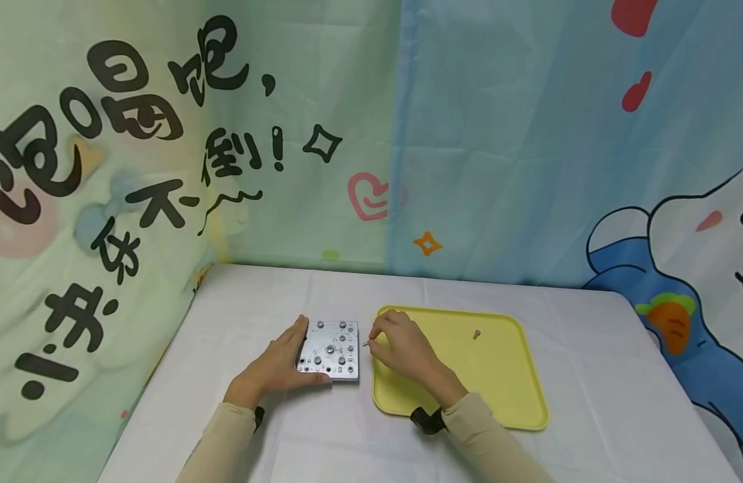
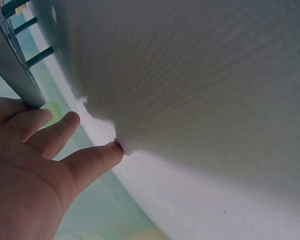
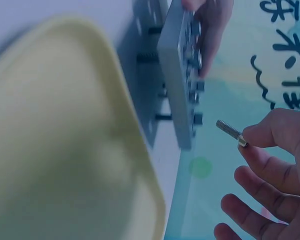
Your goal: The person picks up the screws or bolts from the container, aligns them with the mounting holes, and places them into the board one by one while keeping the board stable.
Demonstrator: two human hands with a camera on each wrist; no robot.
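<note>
A silver metal plate [image 1: 317, 345] with several screws through it is raised on the white-covered table, screw shanks sticking out underneath. My left hand [image 1: 280, 362] grips the plate, thumb along its near edge and fingers by its left side; one fingertip [image 2: 115, 150] touches the cloth in the left wrist view. Just right of the plate, my right hand [image 1: 407, 349] pinches a small screw [image 3: 229, 130] by its head between thumb and forefinger. Its threaded end points toward the plate, apart from it. The remaining right fingers are loosely bent.
Beneath and beyond my right hand lies a yellow tray [image 1: 498, 382], with one loose screw [image 1: 476, 334] near its far side. White cloth [image 1: 595, 376] covers the table. Printed curtains [image 1: 498, 168] hang behind and to the left.
</note>
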